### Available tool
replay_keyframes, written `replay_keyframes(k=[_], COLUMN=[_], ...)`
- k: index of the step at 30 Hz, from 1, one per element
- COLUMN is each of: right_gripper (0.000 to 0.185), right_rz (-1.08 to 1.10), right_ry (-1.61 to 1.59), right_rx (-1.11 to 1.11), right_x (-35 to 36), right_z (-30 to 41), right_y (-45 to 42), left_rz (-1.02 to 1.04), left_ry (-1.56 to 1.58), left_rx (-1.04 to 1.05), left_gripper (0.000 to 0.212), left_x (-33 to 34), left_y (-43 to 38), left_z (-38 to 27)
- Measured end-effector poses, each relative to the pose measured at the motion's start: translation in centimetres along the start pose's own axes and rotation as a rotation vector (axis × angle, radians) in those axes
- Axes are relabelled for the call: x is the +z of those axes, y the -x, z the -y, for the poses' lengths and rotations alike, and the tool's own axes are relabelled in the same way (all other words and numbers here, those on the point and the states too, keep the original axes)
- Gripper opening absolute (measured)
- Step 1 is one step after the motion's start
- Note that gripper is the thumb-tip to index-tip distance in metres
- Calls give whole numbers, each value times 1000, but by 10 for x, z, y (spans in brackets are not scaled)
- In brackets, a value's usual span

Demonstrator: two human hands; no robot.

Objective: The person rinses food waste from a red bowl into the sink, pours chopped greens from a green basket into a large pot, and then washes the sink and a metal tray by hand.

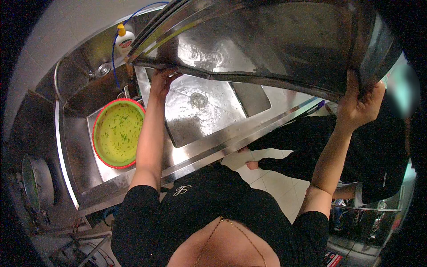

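Note:
A large dark metal tray or pan (267, 43) is held up over a stainless steel sink (206, 110), tilted, with its near rim towards me. My left hand (165, 78) grips that rim near its left end, its fingers partly hidden by the metal. At the right end my right hand (360, 103) is closed on the edge, thumb on the inner face. Below the tray, the wet sink shows a round drain (199, 99). A green bowl with a red rim (96, 133), holding yellow-green liquid with chopped green bits, stands left of my left forearm.
A white pump bottle with a yellow top (125, 41) and a thin blue hose (113, 63) are behind the sink. A person in dark clothes (370, 150) is close on my right. A metal pan (40, 183) lies at the far left.

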State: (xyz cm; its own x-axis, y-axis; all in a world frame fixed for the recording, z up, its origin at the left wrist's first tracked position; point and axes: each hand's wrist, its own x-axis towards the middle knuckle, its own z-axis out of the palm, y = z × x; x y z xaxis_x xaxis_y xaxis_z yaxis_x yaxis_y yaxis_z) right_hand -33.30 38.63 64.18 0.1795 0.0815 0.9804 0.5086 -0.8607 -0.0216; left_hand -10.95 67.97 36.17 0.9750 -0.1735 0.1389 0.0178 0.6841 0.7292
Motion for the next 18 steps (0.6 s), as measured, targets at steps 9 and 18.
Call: replay_keyframes(k=[9,18], right_gripper=[22,22], right_rz=[-11,18], right_ry=[-17,14], right_rx=[32,-12], right_x=[4,9], right_z=[-1,7], right_y=[7,12], left_rz=[-17,-36], left_ry=[-22,-8], left_rx=[10,-28], left_gripper=[36,33], left_x=[-3,-17], left_y=[-1,-1], left_z=[-2,3])
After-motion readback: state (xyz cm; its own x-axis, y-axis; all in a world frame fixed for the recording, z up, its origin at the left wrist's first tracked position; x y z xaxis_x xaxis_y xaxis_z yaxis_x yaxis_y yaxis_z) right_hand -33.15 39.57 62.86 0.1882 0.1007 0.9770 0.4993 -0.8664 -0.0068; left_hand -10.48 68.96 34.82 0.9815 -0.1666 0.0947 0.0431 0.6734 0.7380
